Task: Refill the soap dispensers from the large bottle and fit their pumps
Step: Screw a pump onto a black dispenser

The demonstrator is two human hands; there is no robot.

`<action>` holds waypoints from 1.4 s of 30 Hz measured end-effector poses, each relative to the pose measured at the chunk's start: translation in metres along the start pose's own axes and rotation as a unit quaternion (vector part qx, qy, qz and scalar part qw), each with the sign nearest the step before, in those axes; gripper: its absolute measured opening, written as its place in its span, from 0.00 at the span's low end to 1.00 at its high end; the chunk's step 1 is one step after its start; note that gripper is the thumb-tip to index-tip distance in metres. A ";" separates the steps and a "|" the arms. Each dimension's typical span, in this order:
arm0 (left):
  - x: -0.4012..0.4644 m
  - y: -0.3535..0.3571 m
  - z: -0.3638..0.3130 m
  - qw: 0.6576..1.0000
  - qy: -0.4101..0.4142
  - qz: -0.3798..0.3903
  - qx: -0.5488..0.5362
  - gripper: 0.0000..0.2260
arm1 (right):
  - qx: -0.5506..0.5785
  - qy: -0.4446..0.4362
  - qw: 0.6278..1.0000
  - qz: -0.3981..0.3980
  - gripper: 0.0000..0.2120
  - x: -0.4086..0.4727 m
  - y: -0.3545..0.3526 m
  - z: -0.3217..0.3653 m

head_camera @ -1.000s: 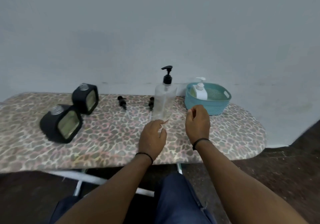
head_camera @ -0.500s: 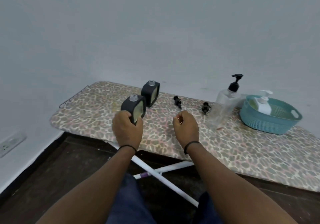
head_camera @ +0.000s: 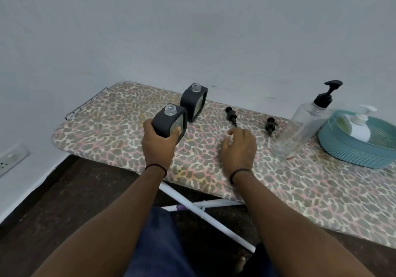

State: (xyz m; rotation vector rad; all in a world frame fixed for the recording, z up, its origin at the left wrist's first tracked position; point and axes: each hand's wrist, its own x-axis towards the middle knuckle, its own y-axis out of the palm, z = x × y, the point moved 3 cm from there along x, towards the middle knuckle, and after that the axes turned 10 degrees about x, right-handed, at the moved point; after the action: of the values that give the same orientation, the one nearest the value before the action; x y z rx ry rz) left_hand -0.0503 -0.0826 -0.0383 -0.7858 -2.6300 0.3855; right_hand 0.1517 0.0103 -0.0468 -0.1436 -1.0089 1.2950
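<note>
Head camera view, looking down at two bare forearms reaching over an ironing board [head_camera: 111,126] covered in a leopard-print cloth, set against a plain pale wall [head_camera: 192,30].

The left hand [head_camera: 157,143] grips the near soap dispenser [head_camera: 170,122], a squat black container with a greenish window on its front and a clear threaded neck with no pump on it. The fingers wrap around its left side and the thumb presses on its right face. Just behind it, and touching or nearly touching it, stands the far soap dispenser [head_camera: 194,102], the same shape, also with a bare threaded neck.

The right hand [head_camera: 240,146] hovers low over the board with its fingers loosely spread and holding nothing. Its fingertips are at the lower end of the first pump [head_camera: 231,116], a small black pump lying on the cloth; whether they touch it cannot be told. The second pump [head_camera: 270,126] lies a little to the right, its thin clear tube pointing toward the person.

Further right stands the large bottle [head_camera: 300,131], clear plastic with a black pump top, apparently holding only a little liquid at the bottom. Beside it, at the right edge, sits a teal basket [head_camera: 353,156] holding a white pump bottle [head_camera: 360,126].

Each wrist wears a thin black band. Below the board are white metal legs [head_camera: 205,214], a dark floor [head_camera: 64,201], and dark blue trousers [head_camera: 154,244]. A wall socket [head_camera: 10,159] shows at the far left.
</note>
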 end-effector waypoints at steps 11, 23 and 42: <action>-0.003 -0.003 0.000 1.000 0.013 -0.016 0.009 0.22 | -0.106 0.113 0.986 0.067 0.15 0.025 0.012 -0.019; -0.035 0.004 -0.017 0.998 0.048 0.049 0.014 0.21 | 0.025 0.220 0.971 0.088 0.06 -0.007 -0.045 -0.036; -0.040 0.044 -0.024 0.984 0.051 0.156 -0.068 0.28 | -0.017 0.172 0.962 0.209 0.28 0.033 -0.017 -0.026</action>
State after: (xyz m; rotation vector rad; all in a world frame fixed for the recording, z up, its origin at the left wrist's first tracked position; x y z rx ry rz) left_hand 0.0118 -0.0664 -0.0436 -1.2347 -2.4589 0.2415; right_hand 0.1798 0.0439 -0.0341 -0.6150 -0.7202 1.5664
